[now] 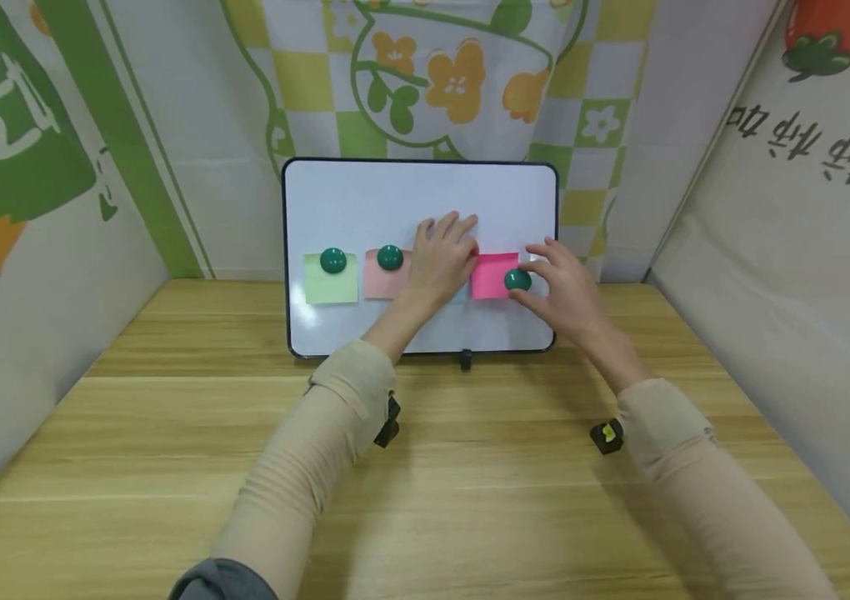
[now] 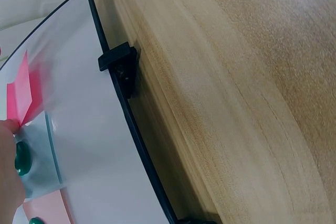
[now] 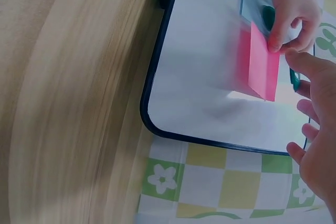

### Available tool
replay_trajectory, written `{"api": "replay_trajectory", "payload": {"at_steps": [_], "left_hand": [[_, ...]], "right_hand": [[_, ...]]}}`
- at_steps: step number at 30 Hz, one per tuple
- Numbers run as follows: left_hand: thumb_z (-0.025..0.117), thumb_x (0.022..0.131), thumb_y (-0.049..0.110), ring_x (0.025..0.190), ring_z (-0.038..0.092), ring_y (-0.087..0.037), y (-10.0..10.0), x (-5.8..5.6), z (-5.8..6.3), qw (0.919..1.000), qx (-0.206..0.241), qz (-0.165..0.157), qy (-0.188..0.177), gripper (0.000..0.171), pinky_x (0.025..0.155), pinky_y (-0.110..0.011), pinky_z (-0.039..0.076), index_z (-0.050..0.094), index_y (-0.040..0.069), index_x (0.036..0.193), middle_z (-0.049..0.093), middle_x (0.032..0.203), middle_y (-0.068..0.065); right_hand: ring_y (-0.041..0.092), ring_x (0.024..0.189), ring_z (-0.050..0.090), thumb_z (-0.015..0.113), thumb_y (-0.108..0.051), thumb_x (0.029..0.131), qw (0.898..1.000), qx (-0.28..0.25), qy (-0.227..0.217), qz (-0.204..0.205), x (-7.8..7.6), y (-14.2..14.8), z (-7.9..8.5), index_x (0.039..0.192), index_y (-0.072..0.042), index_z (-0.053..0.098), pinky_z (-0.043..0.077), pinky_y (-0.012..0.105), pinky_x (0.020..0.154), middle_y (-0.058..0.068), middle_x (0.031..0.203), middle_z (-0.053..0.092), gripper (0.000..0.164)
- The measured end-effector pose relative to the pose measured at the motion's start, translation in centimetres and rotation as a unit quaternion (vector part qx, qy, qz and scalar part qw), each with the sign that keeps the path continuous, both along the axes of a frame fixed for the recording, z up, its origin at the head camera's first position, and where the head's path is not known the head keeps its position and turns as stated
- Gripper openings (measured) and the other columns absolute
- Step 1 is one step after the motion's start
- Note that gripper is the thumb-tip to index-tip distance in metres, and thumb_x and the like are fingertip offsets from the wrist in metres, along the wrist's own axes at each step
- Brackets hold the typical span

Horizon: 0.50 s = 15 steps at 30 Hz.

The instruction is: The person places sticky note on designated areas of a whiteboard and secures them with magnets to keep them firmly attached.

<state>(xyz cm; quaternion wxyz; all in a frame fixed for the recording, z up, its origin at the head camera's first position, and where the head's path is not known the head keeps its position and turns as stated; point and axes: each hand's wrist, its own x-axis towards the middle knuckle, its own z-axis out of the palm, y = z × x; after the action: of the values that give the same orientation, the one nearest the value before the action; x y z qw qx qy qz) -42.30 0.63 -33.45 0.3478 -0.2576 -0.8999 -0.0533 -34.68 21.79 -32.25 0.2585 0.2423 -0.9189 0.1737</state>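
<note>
A bright pink sticky note [image 1: 491,277] is at the right of the whiteboard [image 1: 417,200], its lower part standing off the surface in both wrist views. My left hand [image 1: 442,260] pinches its upper left corner between thumb and forefinger. My right hand [image 1: 571,296] holds a round green magnet [image 1: 517,279] between thumb and fingers, over the note's right side in the head view. The left hand mostly hides a light blue note [image 2: 39,153] with its own green magnet [image 2: 22,158].
A green note [image 1: 331,287] and a salmon note [image 1: 383,286] hang at the left under green magnets. The board stands upright on small black feet [image 1: 466,360] on a wooden table [image 1: 485,500]. Patterned curtains [image 1: 597,108] enclose the back and sides.
</note>
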Motion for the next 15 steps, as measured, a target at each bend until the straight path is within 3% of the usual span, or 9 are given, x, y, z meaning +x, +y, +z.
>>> {"api": "replay_trajectory", "payload": {"at_steps": [15], "left_hand": [[0.063, 0.097, 0.028, 0.141, 0.043, -0.026, -0.2, 0.0, 0.2, 1.0, 0.002, -0.006, -0.002, 0.014, 0.115, -0.051, 0.032, 0.074, 0.019, 0.102, 0.052, 0.149, 0.0]], "right_hand": [[0.036, 0.144, 0.036, 0.079, -0.028, 0.085, 0.999, 0.028, 0.008, -0.028, -2.7, -1.5, 0.3, 0.117, -0.002, 0.07, 0.029, 0.056, 0.117, 0.016, 0.143, 0.054, 0.042]]}}
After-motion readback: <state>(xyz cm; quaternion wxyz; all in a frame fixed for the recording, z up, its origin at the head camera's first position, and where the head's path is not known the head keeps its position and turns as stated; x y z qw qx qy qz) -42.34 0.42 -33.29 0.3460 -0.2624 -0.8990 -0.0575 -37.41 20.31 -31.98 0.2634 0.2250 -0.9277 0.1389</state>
